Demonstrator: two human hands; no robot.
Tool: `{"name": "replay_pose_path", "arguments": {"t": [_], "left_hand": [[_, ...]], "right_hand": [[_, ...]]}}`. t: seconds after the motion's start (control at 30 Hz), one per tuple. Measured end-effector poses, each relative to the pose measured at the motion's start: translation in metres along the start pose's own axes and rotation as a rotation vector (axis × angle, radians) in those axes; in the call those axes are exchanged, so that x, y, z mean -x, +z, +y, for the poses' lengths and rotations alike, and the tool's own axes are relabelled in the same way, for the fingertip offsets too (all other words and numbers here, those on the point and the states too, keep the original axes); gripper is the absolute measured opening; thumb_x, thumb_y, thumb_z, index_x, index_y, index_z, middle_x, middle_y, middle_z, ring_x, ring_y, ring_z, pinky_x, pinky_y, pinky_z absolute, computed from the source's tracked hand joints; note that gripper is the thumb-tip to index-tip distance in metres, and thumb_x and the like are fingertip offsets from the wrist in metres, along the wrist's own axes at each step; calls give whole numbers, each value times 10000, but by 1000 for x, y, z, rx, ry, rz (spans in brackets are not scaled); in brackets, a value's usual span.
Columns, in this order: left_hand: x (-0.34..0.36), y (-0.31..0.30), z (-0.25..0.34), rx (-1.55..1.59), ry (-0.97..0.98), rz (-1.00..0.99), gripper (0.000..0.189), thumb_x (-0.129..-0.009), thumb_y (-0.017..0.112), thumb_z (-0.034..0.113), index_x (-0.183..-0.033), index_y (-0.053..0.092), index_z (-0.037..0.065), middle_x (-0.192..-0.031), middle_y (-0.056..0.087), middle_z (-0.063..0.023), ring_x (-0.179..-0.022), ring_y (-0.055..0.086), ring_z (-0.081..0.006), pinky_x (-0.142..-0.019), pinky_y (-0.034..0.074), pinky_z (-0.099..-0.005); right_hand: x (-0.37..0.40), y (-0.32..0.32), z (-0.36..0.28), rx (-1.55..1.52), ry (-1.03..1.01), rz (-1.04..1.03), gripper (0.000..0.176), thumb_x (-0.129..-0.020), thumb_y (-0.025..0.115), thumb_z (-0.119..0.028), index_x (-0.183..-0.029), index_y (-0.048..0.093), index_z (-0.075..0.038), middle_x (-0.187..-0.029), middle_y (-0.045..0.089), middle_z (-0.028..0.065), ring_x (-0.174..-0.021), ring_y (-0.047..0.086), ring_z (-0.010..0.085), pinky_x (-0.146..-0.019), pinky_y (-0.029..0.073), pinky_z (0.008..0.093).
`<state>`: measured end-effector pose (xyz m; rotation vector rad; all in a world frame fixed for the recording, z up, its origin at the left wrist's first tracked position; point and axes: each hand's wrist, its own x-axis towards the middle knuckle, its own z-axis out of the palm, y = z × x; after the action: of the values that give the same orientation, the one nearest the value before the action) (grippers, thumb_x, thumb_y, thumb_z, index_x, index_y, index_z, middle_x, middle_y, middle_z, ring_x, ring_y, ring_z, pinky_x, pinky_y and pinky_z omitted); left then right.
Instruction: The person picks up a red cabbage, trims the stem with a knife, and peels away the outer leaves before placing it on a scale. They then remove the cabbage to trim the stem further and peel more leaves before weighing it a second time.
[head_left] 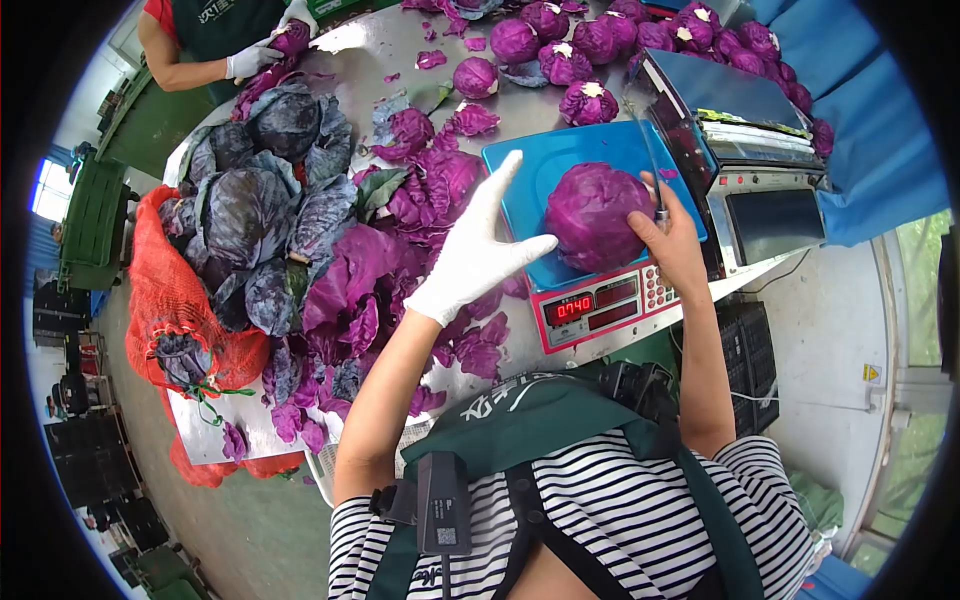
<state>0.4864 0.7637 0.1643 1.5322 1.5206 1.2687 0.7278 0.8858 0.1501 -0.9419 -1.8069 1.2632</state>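
A large purple cabbage (597, 217) rests on the blue tray (520, 150) of a weighing scale, whose red display (572, 308) reads 0.740. My left hand (480, 245), in a white glove, is spread open at the cabbage's left side, thumb close to it, holding nothing. My bare right hand (668, 232) is at the cabbage's right side, its thumb against the leaves and its fingers round the handle of a knife (655, 165), whose blade points up and away.
Dark unpeeled cabbages (245, 215), loose purple leaves (350, 275) and a red net bag (165, 290) lie left. Peeled cabbages (515, 42) cover the table's far side. A machine with a screen (775, 220) stands right of the scale. Another person's gloved hands (255, 58) hold a cabbage far left.
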Motion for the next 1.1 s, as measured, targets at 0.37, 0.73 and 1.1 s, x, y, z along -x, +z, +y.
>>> {"name": "replay_pose_path", "arguments": {"t": [0.37, 0.73, 1.1], "left_hand": [[10, 1, -6, 30, -94, 10, 809, -798, 724, 282, -1460, 289, 121, -1476, 352, -120, -1354, 343, -283, -1069, 311, -431], [9, 11, 1, 92, -123, -7, 774, -806, 717, 287, -1446, 318, 113, -1453, 381, -128, -1322, 384, -294, -1056, 336, -424], [13, 31, 3, 171, -170, 28, 696, -877, 635, 200, -1474, 282, 141, -1389, 418, -152, -1009, 540, -152, -919, 437, -300]], "right_hand": [[9, -27, -11, -163, 108, 77, 646, -848, 684, -360, -1335, 436, -16, -1180, 596, 122, -474, 406, 6, -409, 329, 163], [15, -28, -9, -156, 78, -16, 736, -804, 741, -328, -1370, 391, -15, -1232, 559, 139, -634, 541, 41, -524, 441, 169], [12, 17, -11, -281, 287, -46, 511, -825, 708, -417, -1101, 551, -16, -655, 520, -19, -397, 395, 47, -362, 323, 211]]}}
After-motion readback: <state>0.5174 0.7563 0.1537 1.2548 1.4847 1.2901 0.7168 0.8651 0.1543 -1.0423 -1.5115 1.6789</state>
